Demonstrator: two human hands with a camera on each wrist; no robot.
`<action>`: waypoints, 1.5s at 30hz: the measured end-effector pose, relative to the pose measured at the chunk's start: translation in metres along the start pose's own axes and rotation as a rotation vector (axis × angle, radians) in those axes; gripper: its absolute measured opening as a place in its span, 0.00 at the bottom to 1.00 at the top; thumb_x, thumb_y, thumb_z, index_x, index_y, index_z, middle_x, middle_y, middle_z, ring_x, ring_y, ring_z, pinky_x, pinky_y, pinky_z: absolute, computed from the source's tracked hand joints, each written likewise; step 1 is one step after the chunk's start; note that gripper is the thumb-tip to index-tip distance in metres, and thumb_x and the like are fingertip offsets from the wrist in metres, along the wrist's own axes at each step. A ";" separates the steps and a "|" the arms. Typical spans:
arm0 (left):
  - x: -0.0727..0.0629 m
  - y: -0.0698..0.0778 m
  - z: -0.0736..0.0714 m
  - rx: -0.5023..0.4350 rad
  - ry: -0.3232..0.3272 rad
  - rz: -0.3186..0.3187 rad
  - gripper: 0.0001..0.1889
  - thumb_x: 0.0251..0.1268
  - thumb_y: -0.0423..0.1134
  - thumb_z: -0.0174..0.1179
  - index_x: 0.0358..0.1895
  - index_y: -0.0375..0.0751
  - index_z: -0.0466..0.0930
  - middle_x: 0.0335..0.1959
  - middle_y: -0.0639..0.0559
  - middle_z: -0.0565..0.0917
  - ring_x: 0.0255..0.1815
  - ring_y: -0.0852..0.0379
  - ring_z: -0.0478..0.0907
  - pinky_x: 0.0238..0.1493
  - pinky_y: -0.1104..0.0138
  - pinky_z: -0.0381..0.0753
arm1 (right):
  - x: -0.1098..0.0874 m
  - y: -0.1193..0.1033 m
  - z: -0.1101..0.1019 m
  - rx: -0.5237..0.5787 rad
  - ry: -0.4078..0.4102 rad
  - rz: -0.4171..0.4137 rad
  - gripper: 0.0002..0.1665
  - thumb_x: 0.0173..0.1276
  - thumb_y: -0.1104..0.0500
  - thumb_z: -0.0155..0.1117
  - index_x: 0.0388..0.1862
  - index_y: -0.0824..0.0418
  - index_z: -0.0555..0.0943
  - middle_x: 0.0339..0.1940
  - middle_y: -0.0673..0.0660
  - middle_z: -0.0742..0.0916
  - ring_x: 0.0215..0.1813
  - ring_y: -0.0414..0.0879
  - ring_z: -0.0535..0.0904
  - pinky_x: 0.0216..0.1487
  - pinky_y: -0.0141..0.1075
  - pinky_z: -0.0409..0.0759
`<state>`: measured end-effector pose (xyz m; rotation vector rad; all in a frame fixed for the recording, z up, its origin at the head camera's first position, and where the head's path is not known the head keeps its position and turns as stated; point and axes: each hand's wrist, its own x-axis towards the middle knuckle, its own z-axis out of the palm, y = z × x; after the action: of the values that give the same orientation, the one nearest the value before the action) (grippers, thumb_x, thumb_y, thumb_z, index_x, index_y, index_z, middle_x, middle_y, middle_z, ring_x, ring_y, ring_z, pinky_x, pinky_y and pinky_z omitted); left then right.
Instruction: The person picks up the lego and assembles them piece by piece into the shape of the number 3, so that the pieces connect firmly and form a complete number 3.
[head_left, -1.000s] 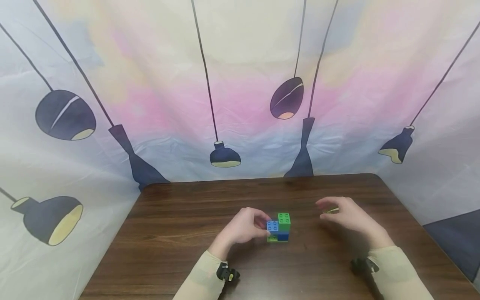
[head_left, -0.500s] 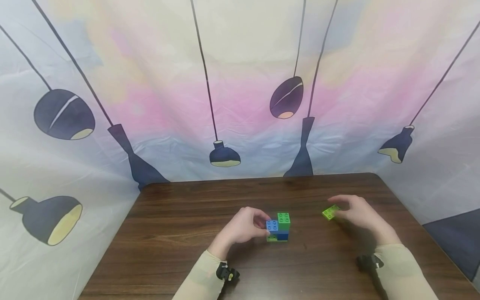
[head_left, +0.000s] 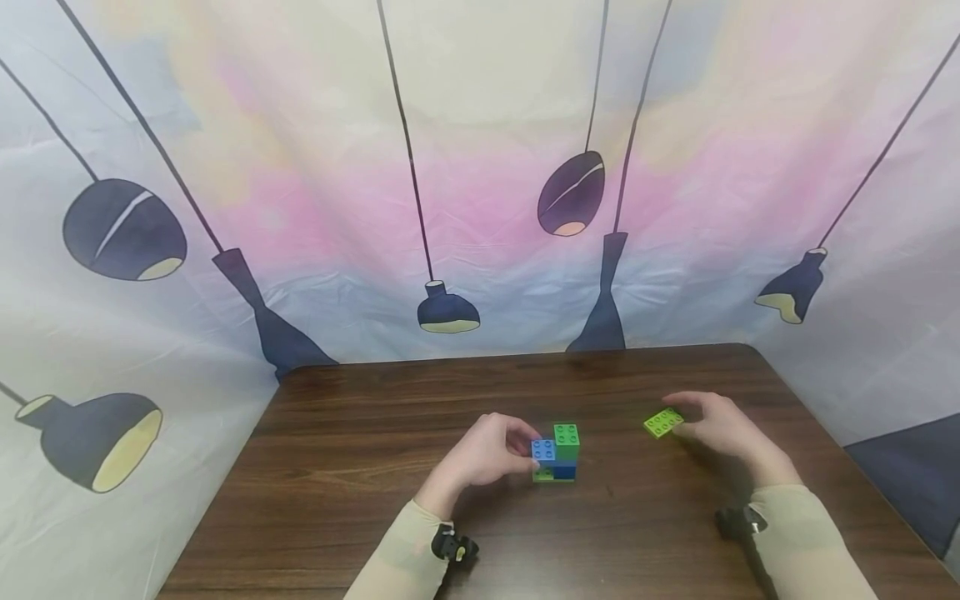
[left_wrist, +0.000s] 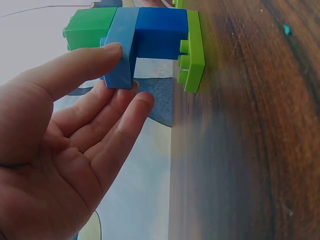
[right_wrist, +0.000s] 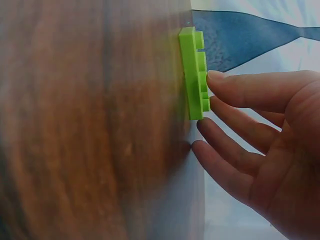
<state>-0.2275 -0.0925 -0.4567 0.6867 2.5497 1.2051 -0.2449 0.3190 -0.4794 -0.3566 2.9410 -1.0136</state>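
A small stack of toy building bricks stands on the table. Its base is a lime-green plate [left_wrist: 198, 55], with a dark blue brick [left_wrist: 161, 33] above it. A light blue brick [head_left: 543, 450] lies across that and overhangs towards my left hand [head_left: 487, 452]; a green brick [head_left: 567, 438] tops the right side. My left thumb and fingers pinch the overhanging end of the light blue brick. Farther right, a second lime-green plate [head_left: 662, 422] lies flat, studs up. My right hand [head_left: 720, 432] is beside its right end, fingers loosely bent, thumb tip right at the studs.
The dark wood table [head_left: 360, 483] has rounded far corners. Behind it hangs a fabric backdrop [head_left: 495, 100] printed with lamps. Black wrist cameras sit on both sleeves.
My right hand has moved slightly right, and the second lime-green plate, mostly hidden by the fingers a second ago, now shows lying on the table. My left hand keeps its place on the stack.
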 end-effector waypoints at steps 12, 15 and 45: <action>0.000 0.000 0.000 -0.009 -0.001 0.012 0.15 0.60 0.36 0.80 0.49 0.44 0.91 0.37 0.57 0.89 0.38 0.62 0.85 0.41 0.65 0.86 | 0.000 0.005 0.003 -0.006 -0.044 0.030 0.30 0.66 0.64 0.76 0.66 0.68 0.83 0.64 0.73 0.84 0.66 0.74 0.78 0.61 0.68 0.76; 0.000 0.000 0.000 -0.011 -0.001 0.011 0.15 0.60 0.36 0.80 0.49 0.44 0.91 0.37 0.56 0.89 0.38 0.62 0.85 0.41 0.65 0.86 | 0.000 0.005 0.004 0.007 -0.065 0.048 0.30 0.66 0.64 0.75 0.67 0.69 0.82 0.62 0.72 0.85 0.61 0.70 0.81 0.59 0.65 0.79; -0.002 0.000 0.001 -0.013 0.007 -0.015 0.15 0.60 0.37 0.81 0.49 0.45 0.91 0.38 0.57 0.88 0.39 0.60 0.84 0.42 0.64 0.87 | 0.000 0.003 0.003 0.014 -0.128 0.094 0.25 0.64 0.53 0.83 0.56 0.63 0.88 0.51 0.60 0.89 0.52 0.56 0.86 0.54 0.57 0.83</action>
<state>-0.2258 -0.0926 -0.4579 0.6597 2.5459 1.2206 -0.2454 0.3198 -0.4834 -0.2690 2.8065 -0.9613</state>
